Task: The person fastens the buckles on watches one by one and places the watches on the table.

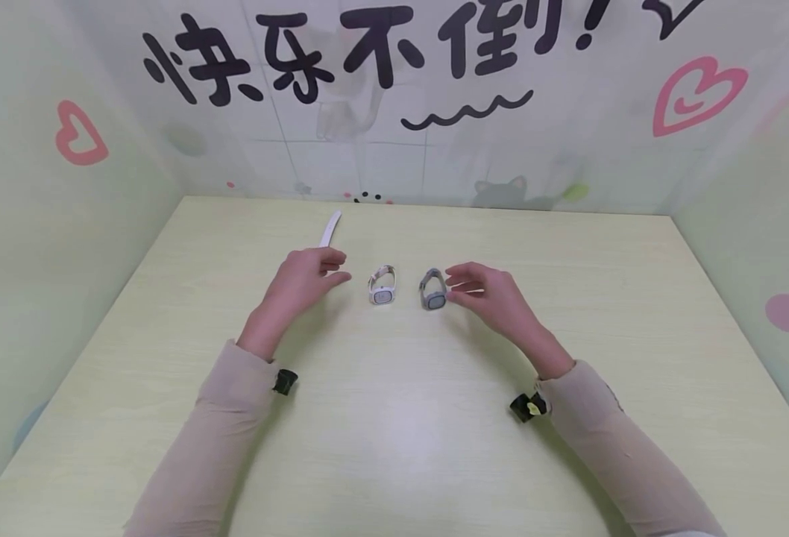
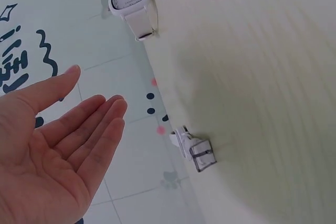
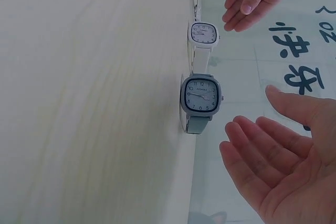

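Note:
A white wristwatch [image 1: 382, 296] and a grey wristwatch [image 1: 436, 300] stand side by side on the table, their straps fastened into loops. My left hand [image 1: 303, 281] hovers left of the white watch, fingers and thumb apart and holding nothing. Beyond it a white strap [image 1: 330, 227] lies on the table, partly hidden by that hand; its buckle end [image 2: 202, 155] shows in the left wrist view. My right hand [image 1: 491, 293] is just right of the grey watch. A gap shows between its relaxed fingers and the grey watch face [image 3: 201, 95] in the right wrist view.
The pale wooden table [image 1: 394, 447] ends at a printed curtain [image 1: 381, 168] with black lettering at the back, with more printed panels at both sides. A small black device [image 1: 285, 381] sits at the left cuff, another [image 1: 527, 407] at the right.

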`<state>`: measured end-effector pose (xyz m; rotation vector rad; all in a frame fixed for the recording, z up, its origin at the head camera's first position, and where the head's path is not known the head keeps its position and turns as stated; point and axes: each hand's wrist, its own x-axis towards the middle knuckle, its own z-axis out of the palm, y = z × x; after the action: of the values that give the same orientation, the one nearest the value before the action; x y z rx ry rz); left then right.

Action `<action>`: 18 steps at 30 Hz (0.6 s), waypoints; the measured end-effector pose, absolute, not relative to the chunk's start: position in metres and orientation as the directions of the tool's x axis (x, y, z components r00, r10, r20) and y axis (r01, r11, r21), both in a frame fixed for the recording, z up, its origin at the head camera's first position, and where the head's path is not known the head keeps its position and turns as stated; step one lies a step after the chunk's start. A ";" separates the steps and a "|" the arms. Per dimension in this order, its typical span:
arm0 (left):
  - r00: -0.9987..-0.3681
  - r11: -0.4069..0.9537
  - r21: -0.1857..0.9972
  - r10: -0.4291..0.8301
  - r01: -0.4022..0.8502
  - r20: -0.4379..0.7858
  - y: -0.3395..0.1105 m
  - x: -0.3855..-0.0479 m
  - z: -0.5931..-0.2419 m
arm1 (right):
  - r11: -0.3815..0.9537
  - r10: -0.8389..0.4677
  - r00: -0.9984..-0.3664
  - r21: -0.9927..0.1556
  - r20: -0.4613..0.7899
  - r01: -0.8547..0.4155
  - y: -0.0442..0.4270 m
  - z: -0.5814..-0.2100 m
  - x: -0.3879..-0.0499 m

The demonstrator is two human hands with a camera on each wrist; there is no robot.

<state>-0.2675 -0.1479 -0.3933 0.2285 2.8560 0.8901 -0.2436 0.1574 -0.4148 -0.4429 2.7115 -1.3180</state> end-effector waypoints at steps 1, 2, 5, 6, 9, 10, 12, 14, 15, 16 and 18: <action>-0.979 0.814 0.574 0.179 0.094 -0.093 -0.151 -0.268 -0.393 | 0.587 -0.299 -0.953 -0.780 0.041 -0.218 0.157 -0.415 -0.243; -0.980 0.815 0.573 0.172 0.086 -0.098 -0.153 -0.268 -0.394 | 0.587 -0.300 -0.953 -0.779 0.041 -0.218 0.157 -0.415 -0.243; -0.982 0.815 0.576 0.152 0.062 -0.110 -0.161 -0.268 -0.394 | 0.591 -0.299 -0.953 -0.777 0.041 -0.218 0.157 -0.414 -0.243; -0.983 0.814 0.578 0.146 0.054 -0.113 -0.163 -0.268 -0.395 | 0.592 -0.299 -0.953 -0.776 0.041 -0.219 0.157 -0.414 -0.243; -0.983 0.811 0.584 0.135 0.040 -0.120 -0.170 -0.269 -0.396 | 0.594 -0.297 -0.954 -0.774 0.040 -0.217 0.157 -0.414 -0.243; -0.984 0.809 0.586 0.132 0.034 -0.124 -0.172 -0.269 -0.396 | 0.595 -0.297 -0.954 -0.774 0.039 -0.217 0.157 -0.414 -0.243; -0.983 0.810 0.585 0.127 0.028 -0.129 -0.175 -0.269 -0.397 | 0.594 -0.298 -0.954 -0.774 0.041 -0.219 0.158 -0.415 -0.243; -0.983 0.815 0.580 0.120 0.018 -0.139 -0.178 -0.269 -0.398 | 0.594 -0.298 -0.954 -0.774 0.043 -0.220 0.158 -0.415 -0.243; -0.983 0.818 0.576 0.115 0.012 -0.144 -0.180 -0.269 -0.398 | 0.592 -0.299 -0.953 -0.775 0.044 -0.221 0.158 -0.415 -0.243; -0.983 0.820 0.572 0.109 0.003 -0.151 -0.181 -0.269 -0.398 | 0.591 -0.299 -0.953 -0.776 0.045 -0.222 0.158 -0.415 -0.243; -0.982 0.826 0.563 0.094 -0.016 -0.165 -0.184 -0.269 -0.399 | 0.590 -0.298 -0.954 -0.777 0.045 -0.221 0.158 -0.416 -0.243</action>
<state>-0.2691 -0.1835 -0.3991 0.0608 2.8226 0.8732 -0.2429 0.1581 -0.4156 -0.4445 2.7204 -1.3101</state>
